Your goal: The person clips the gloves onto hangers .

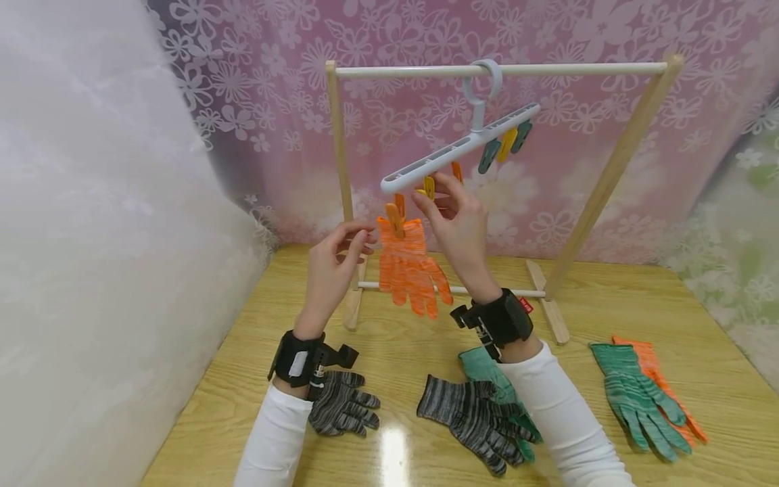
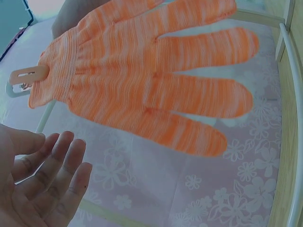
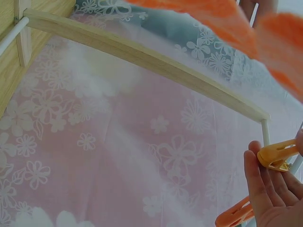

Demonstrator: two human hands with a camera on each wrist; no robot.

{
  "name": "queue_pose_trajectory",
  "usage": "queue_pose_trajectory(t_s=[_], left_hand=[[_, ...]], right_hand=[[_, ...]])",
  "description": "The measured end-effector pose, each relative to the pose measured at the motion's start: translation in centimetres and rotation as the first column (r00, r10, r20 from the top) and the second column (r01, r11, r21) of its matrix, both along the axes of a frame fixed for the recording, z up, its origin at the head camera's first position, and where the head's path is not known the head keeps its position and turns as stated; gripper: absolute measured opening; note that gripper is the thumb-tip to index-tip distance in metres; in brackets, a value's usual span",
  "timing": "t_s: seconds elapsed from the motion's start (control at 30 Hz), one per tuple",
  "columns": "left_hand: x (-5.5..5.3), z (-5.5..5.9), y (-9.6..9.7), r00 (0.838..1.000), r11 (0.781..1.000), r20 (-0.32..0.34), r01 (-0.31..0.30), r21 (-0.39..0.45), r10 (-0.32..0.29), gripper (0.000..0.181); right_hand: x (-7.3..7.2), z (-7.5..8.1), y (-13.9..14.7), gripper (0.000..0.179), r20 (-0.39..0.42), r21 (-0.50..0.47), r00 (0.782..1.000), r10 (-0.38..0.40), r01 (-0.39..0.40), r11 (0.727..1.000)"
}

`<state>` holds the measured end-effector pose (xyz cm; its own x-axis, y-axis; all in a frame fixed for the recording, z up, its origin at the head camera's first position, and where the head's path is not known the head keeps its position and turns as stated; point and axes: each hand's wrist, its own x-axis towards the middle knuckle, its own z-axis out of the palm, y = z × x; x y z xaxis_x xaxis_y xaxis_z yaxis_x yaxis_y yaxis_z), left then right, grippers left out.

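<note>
From the tilted light-grey hanger (image 1: 447, 154) an orange glove (image 1: 403, 264) hangs fingers down, clipped at its cuff by an orange clothespin (image 1: 395, 220). My right hand (image 1: 460, 226) pinches a yellow clothespin (image 3: 277, 153) under the hanger between thumb and fingers. Another orange clothespin (image 3: 234, 213) is just behind that hand. My left hand (image 1: 333, 264) is at the glove's left side, fingers loosely bent and holding nothing. In the left wrist view, a gap shows between those fingers (image 2: 71, 161) and the glove.
The hanger hooks over the white rail (image 1: 408, 72) of a wooden stand. Grey and yellow clothespins (image 1: 507, 143) hang at its far end. Grey-black gloves (image 1: 471, 416) and a green glove (image 1: 487, 368) lie on the table; another green glove (image 1: 639, 396) overlaps an orange one (image 1: 648, 358) at right.
</note>
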<state>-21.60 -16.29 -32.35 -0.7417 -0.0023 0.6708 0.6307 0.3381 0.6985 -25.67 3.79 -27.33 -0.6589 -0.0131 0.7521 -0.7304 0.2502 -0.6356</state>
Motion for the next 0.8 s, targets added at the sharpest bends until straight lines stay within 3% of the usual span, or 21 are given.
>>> queue_pose_trajectory(t_s=[0.13,0.3,0.57,0.8], left_hand=[[0.3,-0.2,-0.6,1.0,0.999,-0.009,-0.028,-0.025,0.028,0.023],[1.1,-0.4,-1.4,0.99,0.981,-0.036,-0.137,-0.136,0.134,0.02],[3.1,-1.3,-3.1,0.962,0.903,-0.032,-0.264,-0.337,0.27,0.019],[4.9,-3.5,-5.2,0.933,0.812,-0.025,-0.326,-0.485,0.359,0.02]], right_hand=[[0.2,0.1,0.1,0.035,-0.002,-0.01,1.0,0.014,-0.014,1.0],[0.4,0.3,0.2,0.034,-0.008,-0.022,0.999,0.044,-0.044,0.999],[0.5,0.4,0.5,0.033,0.006,-0.023,0.998,0.067,-0.067,0.998],[0.6,0.4,0.7,0.035,0.021,-0.036,0.998,0.061,-0.06,0.998]])
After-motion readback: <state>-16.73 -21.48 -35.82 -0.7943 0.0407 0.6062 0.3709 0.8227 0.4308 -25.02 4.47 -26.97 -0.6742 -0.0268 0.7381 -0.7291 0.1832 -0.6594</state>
